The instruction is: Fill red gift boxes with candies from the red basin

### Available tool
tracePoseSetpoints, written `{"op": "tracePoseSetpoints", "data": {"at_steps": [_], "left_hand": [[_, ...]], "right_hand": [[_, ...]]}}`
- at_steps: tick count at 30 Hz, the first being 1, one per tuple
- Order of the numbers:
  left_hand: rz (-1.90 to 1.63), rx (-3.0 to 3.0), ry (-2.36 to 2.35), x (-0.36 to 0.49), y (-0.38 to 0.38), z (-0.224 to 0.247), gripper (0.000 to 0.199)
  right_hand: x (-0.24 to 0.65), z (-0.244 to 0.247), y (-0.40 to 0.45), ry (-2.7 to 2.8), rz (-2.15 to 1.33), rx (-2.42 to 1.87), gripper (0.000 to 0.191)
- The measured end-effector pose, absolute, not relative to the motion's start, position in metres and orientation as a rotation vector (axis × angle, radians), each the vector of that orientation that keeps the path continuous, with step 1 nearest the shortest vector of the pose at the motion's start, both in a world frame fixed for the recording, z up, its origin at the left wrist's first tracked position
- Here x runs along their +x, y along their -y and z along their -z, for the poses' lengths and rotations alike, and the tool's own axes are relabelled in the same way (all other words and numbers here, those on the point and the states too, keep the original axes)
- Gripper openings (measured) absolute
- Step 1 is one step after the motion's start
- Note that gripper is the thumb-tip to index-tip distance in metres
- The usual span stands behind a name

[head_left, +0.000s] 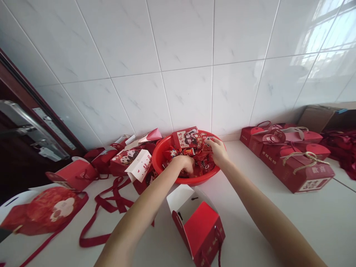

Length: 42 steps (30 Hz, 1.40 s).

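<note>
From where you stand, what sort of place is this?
Probably a tiled room in a home, though I can't be sure: pale wall tiles, a dark door with a metal handle, and a white tabletop holding red boxes.

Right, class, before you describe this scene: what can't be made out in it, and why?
All in the head view:
- What the left hand holds, if anything, inside the round red plastic basin: the curled hand itself hides it.
- The near end of the open red-and-white cardboard box: cut off by the bottom edge.
- That box's gold lettering: too small to read.
- The brown cardboard carton's far side: cut off by the right edge.
</note>
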<state>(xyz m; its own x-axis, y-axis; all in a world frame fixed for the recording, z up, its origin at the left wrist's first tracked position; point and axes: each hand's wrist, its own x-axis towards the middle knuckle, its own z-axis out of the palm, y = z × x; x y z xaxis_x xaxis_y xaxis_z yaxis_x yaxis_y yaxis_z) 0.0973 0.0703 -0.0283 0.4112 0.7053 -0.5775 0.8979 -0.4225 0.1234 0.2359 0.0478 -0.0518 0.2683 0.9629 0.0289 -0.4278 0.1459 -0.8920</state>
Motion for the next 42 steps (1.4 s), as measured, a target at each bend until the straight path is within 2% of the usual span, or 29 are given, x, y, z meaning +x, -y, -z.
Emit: {"op": "tracePoseSetpoints", "data": {"at_steps": [13, 17, 27, 35, 42], "left_hand": [[0.698, 2.117, -0.909, 0.091, -0.087, 0.039, 0.006], [0.476, 2.043, -0.866, 0.086, -0.088, 0.036, 0.014], [-0.085, 2.060, -1.011, 0.078, -0.094, 0.033, 0.017], [-0.794, 1.910, -1.287, 0.073, -0.108, 0.033, 0.026], [-0.910, 1.739, -1.302, 0.070, -0.111, 0.034, 0.025]], "right_hand": [[0.235, 0.048, -0.045, 0.782, -1.174, -0.894, 0.010], [0.234, 0.047, -0.044, 0.789, -1.166, -0.899, 0.012], [0.235, 0.052, -0.053, 0.672, -1.086, -0.881, 0.016], [0.234, 0.044, -0.048, 0.600, -1.092, -0.823, 0.010], [0.235, 0.044, -0.047, 0.617, -1.100, -0.847, 0.012]]}}
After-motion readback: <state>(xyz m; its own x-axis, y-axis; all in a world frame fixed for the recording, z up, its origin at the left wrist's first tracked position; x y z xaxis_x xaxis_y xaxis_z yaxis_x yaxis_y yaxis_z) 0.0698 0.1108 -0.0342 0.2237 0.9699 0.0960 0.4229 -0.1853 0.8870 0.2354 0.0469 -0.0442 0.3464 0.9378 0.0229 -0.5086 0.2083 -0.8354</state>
